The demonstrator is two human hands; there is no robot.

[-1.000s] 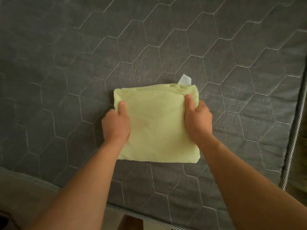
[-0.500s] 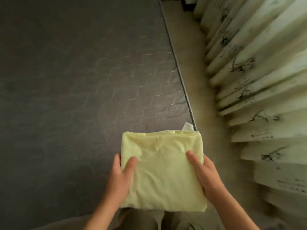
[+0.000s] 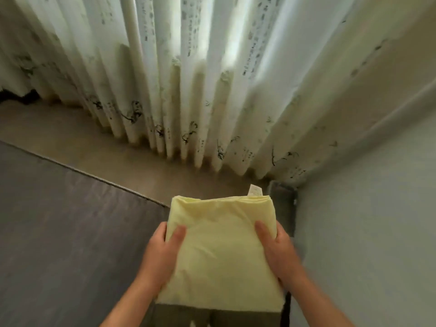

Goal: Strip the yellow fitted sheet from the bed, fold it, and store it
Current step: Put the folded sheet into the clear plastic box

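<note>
The yellow fitted sheet [image 3: 221,253] is folded into a thick, nearly square packet, and the person carries it in front of the body, above the legs, just past the corner of the bed [image 3: 70,232]. It rests on nothing; only the two hands hold it up.

The left hand [image 3: 161,253] takes the left edge: the thumb lies on top of the cloth and the other fingers go under, where I cannot see them. The right hand [image 3: 279,253] does the same on the right edge. So each grip is a pinch on the packet from its side, thumb above and fingers below.

I think this packet is light and soft. It has many layers, so it keeps its form a little, but it is not stiff; the top surface shows gentle dents and creases between the thumbs. The cloth looks smooth and matte, probably cotton, and not slippery. Nothing here can break. The real risk, in my opinion, is that the layers slide open on the far edge, where the folded edges are stacked and a small white label [image 3: 254,191] stands up. Holding both sides near the middle, as now, seems the good place.

The mattress is bare, dark grey with a corded seam along its edge. Behind hang pale pleated curtains [image 3: 188,79] with black ink-like prints, down to a brownish floor [image 3: 70,138]. On the right is a plain pale wall [image 3: 377,220].
</note>
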